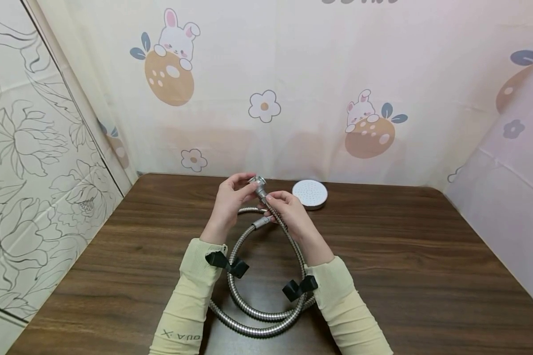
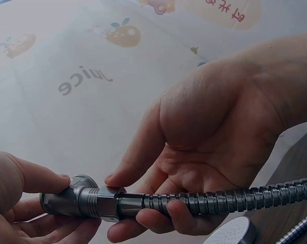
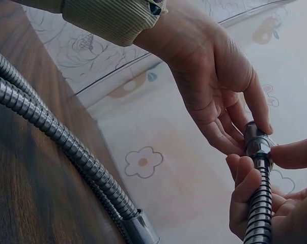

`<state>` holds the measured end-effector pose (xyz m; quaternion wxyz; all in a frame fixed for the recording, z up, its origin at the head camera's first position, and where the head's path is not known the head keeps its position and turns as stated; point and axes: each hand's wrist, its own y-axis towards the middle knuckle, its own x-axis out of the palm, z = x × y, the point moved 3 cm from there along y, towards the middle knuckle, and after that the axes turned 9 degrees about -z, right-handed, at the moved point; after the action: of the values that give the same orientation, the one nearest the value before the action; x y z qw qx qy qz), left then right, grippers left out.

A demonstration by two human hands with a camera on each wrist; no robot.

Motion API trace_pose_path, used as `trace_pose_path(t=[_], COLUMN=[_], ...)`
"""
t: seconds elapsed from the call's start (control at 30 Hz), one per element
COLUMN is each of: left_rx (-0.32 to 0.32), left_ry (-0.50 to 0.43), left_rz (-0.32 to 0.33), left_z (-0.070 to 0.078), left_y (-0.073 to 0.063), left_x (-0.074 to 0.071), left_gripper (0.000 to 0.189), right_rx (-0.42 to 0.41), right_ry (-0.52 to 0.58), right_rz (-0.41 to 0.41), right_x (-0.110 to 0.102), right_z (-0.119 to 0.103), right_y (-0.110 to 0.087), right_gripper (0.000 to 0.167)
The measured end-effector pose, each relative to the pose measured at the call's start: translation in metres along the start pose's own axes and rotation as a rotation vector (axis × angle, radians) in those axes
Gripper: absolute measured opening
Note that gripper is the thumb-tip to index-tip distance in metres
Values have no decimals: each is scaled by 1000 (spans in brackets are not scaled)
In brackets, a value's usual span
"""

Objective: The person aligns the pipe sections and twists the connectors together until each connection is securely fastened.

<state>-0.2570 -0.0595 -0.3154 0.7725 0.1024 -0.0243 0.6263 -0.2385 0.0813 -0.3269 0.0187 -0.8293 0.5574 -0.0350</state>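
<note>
Above the table, my left hand grips a short chrome threaded connector between thumb and fingers. My right hand pinches the nut at the end of a ribbed metal shower hose, its other fingers curled under the hose. Nut and connector thread meet in line; how far they are screwed together I cannot tell. The hose hangs in loops down to the table, and its other end, a smooth metal sleeve, lies inside the upper loop. Beyond my right hand rests a round white shower head, face up.
The dark wood table reaches back to a printed curtain just behind the shower head. A flower-patterned panel stands at the left, and another cloth hangs at the right. Black straps sit on both wrists.
</note>
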Motion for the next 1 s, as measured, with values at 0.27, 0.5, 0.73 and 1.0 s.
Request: trace_pose_path(t=[0.27, 0.5, 0.73, 1.0], left_rx=[-10, -6, -8, 9], left_ry=[-5, -10, -15, -11], left_rz=[-5, 1, 2, 0], left_z=[-1, 1, 1, 0], left_y=[1, 0, 0, 0], left_x=[-1, 0, 1, 2], left_gripper=[35, 30, 30, 32], right_rx=[0, 9, 5, -9], right_ry=[9, -18, -66, -45], right_rz=[-9, 1, 18, 8], right_x=[0, 0, 0, 0], right_z=[1, 1, 1, 1], right_y=[1, 1, 0, -1], right_gripper=[30, 33, 43, 29])
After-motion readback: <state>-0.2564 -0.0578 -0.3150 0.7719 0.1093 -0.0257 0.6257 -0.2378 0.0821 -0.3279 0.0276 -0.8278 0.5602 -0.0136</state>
